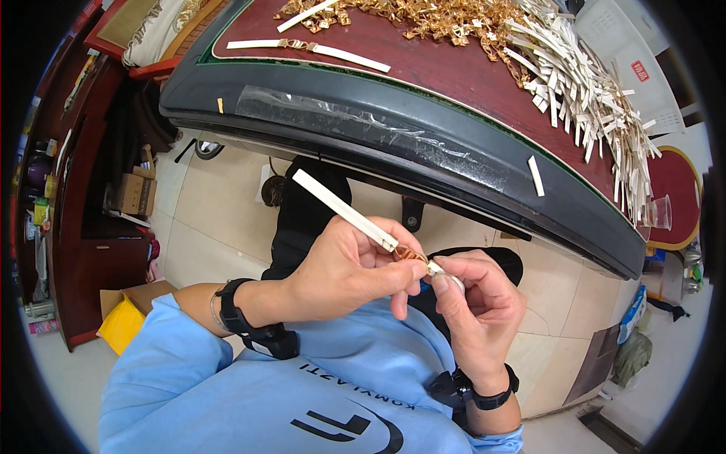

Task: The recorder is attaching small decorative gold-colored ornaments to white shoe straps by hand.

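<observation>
Tiled floor below; a round table [423,45] with a dark padded rim fills the top of the view. Near its left edge lies one finished strip-and-clasp piece [306,47]; toward its right edge, a heap of gold clasps [446,19] and pale strips [597,91]. Off the table, over the lap: left hand [352,272] pinches a white strip [344,209], long axis running up-left. Its lower end meets a copper clasp [411,254], pinched by the right hand [473,306]. Hands touching.
</observation>
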### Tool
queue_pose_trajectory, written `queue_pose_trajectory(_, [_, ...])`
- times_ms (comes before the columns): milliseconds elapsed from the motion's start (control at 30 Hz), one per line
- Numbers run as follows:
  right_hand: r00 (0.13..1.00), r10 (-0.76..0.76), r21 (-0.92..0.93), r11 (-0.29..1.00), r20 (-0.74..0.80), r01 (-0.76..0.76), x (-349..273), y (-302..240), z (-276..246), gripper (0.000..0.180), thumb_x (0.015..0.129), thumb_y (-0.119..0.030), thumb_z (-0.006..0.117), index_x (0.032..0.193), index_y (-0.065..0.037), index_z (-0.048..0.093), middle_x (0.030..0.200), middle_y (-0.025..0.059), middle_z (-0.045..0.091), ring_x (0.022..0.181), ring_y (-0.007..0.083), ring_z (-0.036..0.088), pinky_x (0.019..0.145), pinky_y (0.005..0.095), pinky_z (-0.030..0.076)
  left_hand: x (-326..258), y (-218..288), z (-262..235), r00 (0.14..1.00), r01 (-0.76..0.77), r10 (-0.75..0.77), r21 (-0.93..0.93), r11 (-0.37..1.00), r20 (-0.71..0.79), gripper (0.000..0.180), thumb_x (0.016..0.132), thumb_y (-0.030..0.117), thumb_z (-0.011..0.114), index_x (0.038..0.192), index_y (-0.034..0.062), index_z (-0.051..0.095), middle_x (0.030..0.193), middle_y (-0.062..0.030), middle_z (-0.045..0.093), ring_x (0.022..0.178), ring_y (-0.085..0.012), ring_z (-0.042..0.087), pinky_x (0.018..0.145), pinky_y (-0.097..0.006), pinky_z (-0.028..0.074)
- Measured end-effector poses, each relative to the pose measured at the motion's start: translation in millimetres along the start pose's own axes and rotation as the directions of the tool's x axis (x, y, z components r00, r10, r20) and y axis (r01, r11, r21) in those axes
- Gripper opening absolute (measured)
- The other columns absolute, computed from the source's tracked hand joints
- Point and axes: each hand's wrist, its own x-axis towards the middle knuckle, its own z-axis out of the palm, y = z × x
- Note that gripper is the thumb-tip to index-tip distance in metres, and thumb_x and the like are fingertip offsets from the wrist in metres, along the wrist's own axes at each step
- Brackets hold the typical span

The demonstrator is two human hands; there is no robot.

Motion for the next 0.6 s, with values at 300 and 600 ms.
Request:
queue_pose_trajectory(300, [0.983, -0.186, -0.144, 0.972, -0.001, 0.184, 1.3, 4.3, -1.3, 0.017, 0.083, 0.004, 0.069, 0.1, 0.003, 0.07, 0.087, 0.0074, 0.066, 0.064, 0.0031, 0.053, 0.051, 0.0155, 0.038, -1.8, 6.9, 6.1, 0.999, -0.044, 0.04, 0.121, 0.992, 0.036, 0.015, 0.092, -0.003, 0.056, 0.104, -0.009, 0.063, 0.083, -0.0166, 0.067, 0.063, -0.0213, 0.068, 0.058, -0.029, 0.056])
queue_pose_trajectory(600, [0.942, -0.328, -0.227, 0.925, -0.074, 0.304, 1.2, 8.2, 6.7, 0.015, 0.077, 0.005, 0.071, 0.092, 0.002, 0.068, 0.084, 0.0085, 0.067, 0.064, 0.0029, 0.053, 0.05, 0.0162, 0.038, -0.3, 3.4, 7.5, 0.889, -0.445, 0.425, 0.537, 0.717, 0.169, 0.013, 0.087, -0.005, 0.059, 0.098, -0.0072, 0.066, 0.08, -0.0135, 0.066, 0.062, -0.0159, 0.068, 0.054, -0.024, 0.052])
